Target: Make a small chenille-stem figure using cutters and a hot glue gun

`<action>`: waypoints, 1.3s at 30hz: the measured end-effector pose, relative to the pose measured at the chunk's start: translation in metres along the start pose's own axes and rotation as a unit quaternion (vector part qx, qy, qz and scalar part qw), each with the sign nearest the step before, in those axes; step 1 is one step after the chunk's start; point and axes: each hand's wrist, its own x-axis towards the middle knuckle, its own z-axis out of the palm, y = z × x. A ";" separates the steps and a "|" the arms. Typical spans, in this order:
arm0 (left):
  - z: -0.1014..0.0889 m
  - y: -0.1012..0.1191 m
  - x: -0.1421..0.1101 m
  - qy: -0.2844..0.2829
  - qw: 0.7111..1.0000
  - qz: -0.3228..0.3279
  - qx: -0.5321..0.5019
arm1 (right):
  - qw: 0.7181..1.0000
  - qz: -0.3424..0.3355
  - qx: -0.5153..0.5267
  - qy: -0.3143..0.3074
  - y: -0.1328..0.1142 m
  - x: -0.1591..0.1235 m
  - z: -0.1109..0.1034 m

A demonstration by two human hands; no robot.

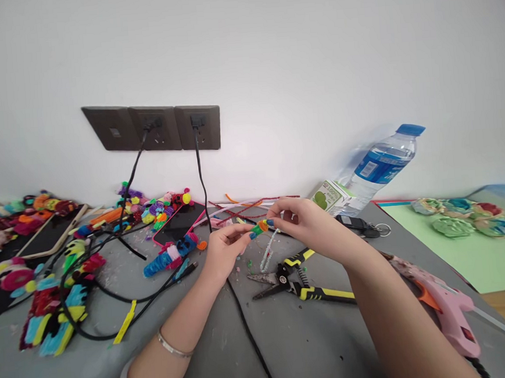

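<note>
Two hands hold a small green-and-orange piece above a grey worktop

Nearest, the left forearm wears a silver bangle. To the right lies a pink glue gun, partly behind the right forearm. A black cable runs over the worktop, between the two arms.

A little farther are the pliers with yellow-and-black handles; their jaws stand apart. Just beyond them, the left hand has its grip closed, with the fingertips on one end of the green-and-orange piece. The right hand has its grip closed on the other end. A clear beaded strand is below the piece; I cannot tell if it is attached.

At the left is a multicoloured chenille figure, and nearer to the left hand a blue-and-pink chenille roll. Behind this roll lies a pink-edged phone. On the right, a car key fob lies before a juice carton and a tilted plastic bottle. Farthest, the white wall carries dark socket plates.
</note>
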 end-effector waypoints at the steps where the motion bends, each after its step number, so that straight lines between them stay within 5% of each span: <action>1: 0.000 0.000 0.000 0.000 1.000 0.000 0.000 | 1.000 0.001 -0.003 -0.003 0.000 0.000 0.000; 9: 0.002 0.003 0.000 0.002 1.000 0.000 -0.010 | 1.000 0.011 0.026 -0.007 -0.001 0.000 -0.003; 13: 0.004 0.010 -0.001 0.047 0.998 -0.006 -0.037 | 0.995 -0.015 0.090 0.043 0.009 0.003 -0.006; 18: 0.006 0.015 0.000 0.100 0.985 -0.053 -0.129 | 0.998 0.002 0.039 0.050 0.031 0.015 0.016; 25: 0.004 0.022 0.000 0.077 0.964 -0.066 -0.244 | 0.995 -0.026 -0.094 -0.035 0.036 0.019 0.059; 39: 0.004 0.022 -0.002 0.037 0.978 -0.068 -0.195 | 0.995 0.008 -0.094 -0.015 0.040 0.020 0.060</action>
